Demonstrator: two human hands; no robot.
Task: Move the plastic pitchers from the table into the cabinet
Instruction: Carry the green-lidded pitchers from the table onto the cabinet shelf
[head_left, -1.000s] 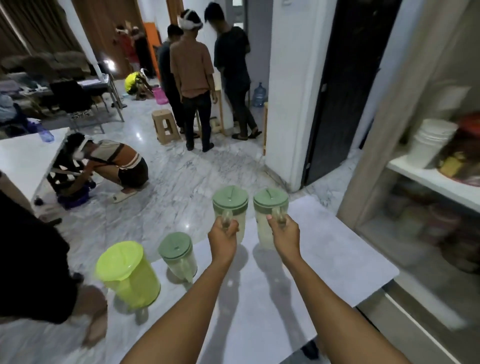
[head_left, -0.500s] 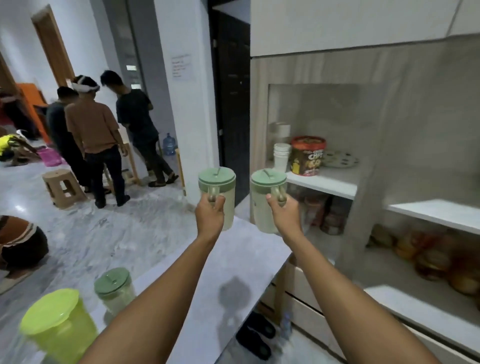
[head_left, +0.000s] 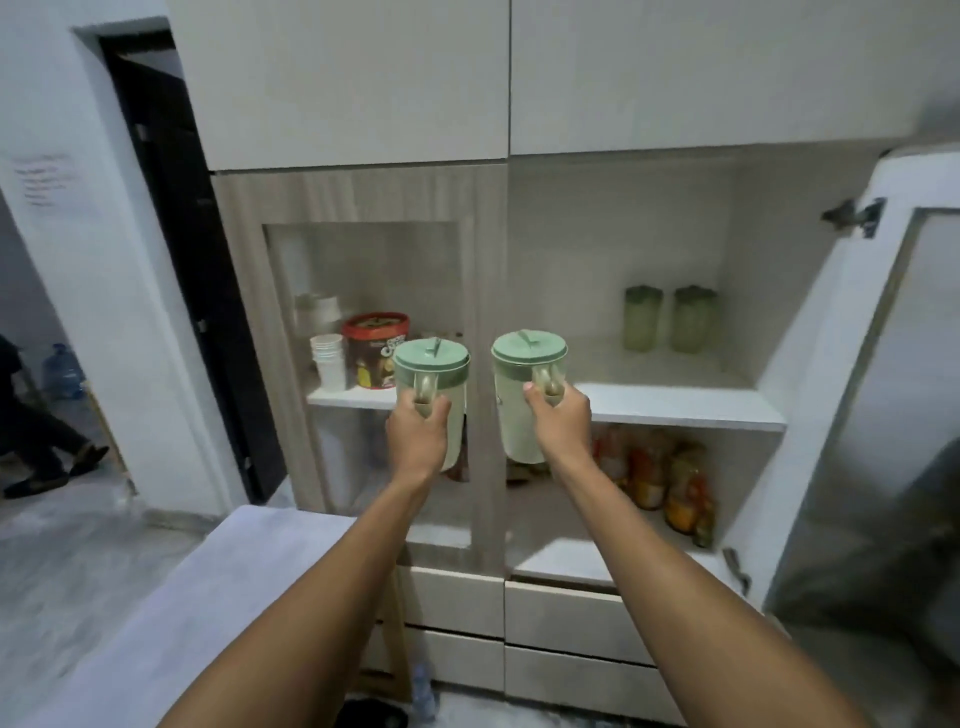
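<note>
Both hands are up in front of the cabinet (head_left: 488, 364). Left grip (head_left: 418, 434) is wrapped tight around the left pitcher (head_left: 434, 387) handle, right grip (head_left: 561, 423) same on the right pitcher (head_left: 522, 400), both upright, near the middle shelf (head_left: 675, 405).

2 matt green plastic pitchers (head_left: 434, 400); the cabinet (head_left: 358, 197) is pale wood-grain with smooth white panels.

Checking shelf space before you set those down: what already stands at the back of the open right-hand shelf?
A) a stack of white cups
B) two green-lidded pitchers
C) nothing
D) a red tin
B: two green-lidded pitchers stand side by side at the back of the open shelf; cups and tin sit behind the left glass door.
</note>
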